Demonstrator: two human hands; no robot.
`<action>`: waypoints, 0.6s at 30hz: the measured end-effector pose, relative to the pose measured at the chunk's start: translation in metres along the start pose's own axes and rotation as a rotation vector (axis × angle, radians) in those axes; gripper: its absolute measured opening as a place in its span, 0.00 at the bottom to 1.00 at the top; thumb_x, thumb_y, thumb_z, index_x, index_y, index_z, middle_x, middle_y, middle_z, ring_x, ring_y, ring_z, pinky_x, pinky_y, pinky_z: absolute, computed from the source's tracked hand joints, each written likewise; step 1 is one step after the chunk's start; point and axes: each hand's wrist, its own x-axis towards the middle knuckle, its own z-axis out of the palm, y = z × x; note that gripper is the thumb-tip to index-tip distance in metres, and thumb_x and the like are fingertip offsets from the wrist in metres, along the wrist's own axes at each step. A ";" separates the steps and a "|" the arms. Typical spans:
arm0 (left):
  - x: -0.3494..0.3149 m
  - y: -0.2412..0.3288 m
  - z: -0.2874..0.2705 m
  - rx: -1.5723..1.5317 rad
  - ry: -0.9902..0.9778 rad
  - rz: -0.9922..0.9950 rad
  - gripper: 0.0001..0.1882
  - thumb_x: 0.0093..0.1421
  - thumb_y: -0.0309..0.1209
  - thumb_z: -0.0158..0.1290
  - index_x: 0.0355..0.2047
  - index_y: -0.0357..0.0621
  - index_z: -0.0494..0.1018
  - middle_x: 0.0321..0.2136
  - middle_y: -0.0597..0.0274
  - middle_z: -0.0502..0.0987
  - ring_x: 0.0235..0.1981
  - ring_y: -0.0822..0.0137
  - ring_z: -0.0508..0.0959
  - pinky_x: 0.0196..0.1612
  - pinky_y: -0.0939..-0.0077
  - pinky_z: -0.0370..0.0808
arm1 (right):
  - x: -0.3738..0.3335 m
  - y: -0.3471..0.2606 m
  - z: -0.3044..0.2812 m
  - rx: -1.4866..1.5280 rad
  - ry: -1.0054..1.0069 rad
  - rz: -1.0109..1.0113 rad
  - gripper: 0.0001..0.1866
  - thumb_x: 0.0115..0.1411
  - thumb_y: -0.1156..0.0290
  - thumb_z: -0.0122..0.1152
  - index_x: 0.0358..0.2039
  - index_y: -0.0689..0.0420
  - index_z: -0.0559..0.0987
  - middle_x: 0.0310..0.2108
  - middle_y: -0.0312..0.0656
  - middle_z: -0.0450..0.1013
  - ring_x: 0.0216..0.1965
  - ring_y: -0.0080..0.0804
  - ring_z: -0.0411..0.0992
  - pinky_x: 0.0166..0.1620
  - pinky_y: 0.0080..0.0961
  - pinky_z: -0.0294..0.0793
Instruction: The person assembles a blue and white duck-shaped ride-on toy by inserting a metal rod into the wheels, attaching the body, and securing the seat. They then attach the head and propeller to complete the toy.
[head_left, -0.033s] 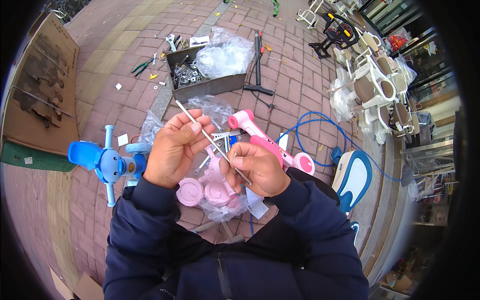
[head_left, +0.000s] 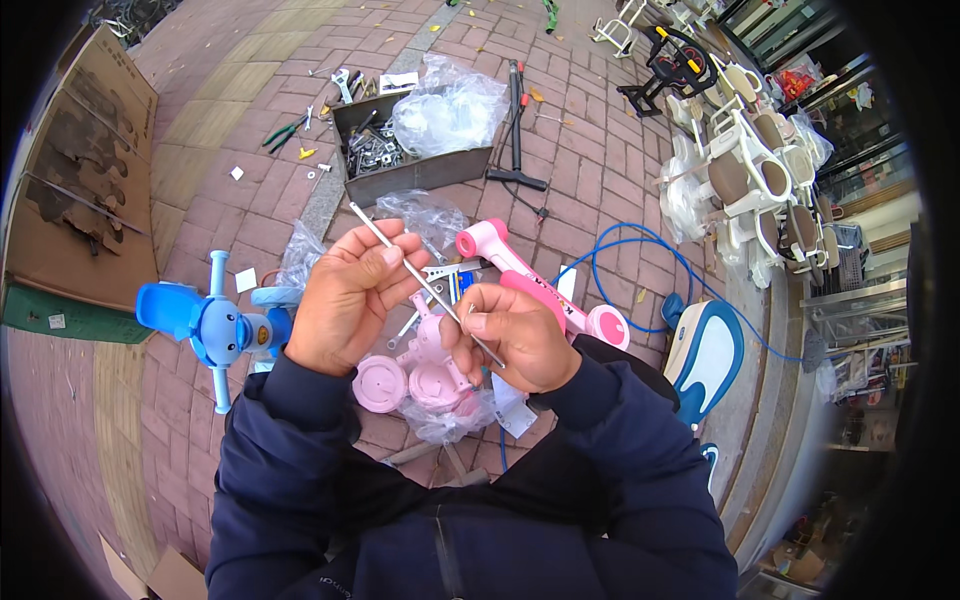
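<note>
A thin straight metal rod (head_left: 424,284) runs diagonally between my hands, above the pink parts. My left hand (head_left: 345,300) pinches its upper part between thumb and fingers, the palm partly turned up. Closed around the lower part is my right hand (head_left: 525,338), and the rod's tip sticks out below its fingers. A small shiny bit shows by the right thumb; I cannot make out what it is. Beneath lie light pink plastic parts with round discs (head_left: 381,384) and clear plastic wrap (head_left: 448,420). A longer pink and white ride-on toy part (head_left: 530,283) lies just beyond my right hand.
A metal toolbox (head_left: 420,178) of hardware stands ahead, with a hand pump (head_left: 517,130) beside it and pliers (head_left: 285,132) to its left. A blue ride-on toy (head_left: 220,335) is left; a blue hose (head_left: 650,237), a blue-and-white seat (head_left: 706,350) and stacked white seats (head_left: 745,170) are right.
</note>
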 end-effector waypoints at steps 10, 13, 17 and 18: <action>-0.005 0.009 0.001 0.056 -0.088 -0.044 0.13 0.70 0.23 0.51 0.54 0.34 0.71 0.47 0.47 0.81 0.44 0.61 0.85 0.47 0.70 0.85 | -0.003 -0.012 -0.008 0.016 -0.100 -0.087 0.05 0.69 0.73 0.52 0.36 0.61 0.74 0.37 0.46 0.75 0.21 0.19 0.63 0.23 0.17 0.59; -0.005 0.010 0.000 0.060 -0.096 -0.052 0.14 0.69 0.21 0.51 0.54 0.33 0.71 0.47 0.45 0.81 0.48 0.53 0.84 0.49 0.64 0.86 | -0.003 -0.013 -0.008 0.017 -0.115 -0.077 0.05 0.68 0.73 0.52 0.36 0.60 0.73 0.37 0.47 0.75 0.21 0.19 0.62 0.23 0.17 0.59; -0.006 0.011 -0.001 0.077 -0.087 -0.047 0.14 0.68 0.21 0.52 0.53 0.33 0.71 0.47 0.46 0.81 0.48 0.54 0.84 0.50 0.65 0.86 | -0.004 -0.013 -0.006 -0.019 -0.093 -0.089 0.05 0.67 0.72 0.54 0.35 0.60 0.73 0.35 0.47 0.74 0.20 0.19 0.61 0.23 0.17 0.59; -0.006 0.011 -0.001 0.082 -0.088 -0.044 0.14 0.68 0.21 0.52 0.53 0.33 0.71 0.47 0.46 0.81 0.48 0.54 0.84 0.50 0.65 0.86 | -0.004 -0.012 -0.005 -0.027 -0.076 -0.097 0.06 0.66 0.72 0.55 0.34 0.60 0.74 0.34 0.48 0.74 0.19 0.19 0.60 0.22 0.17 0.58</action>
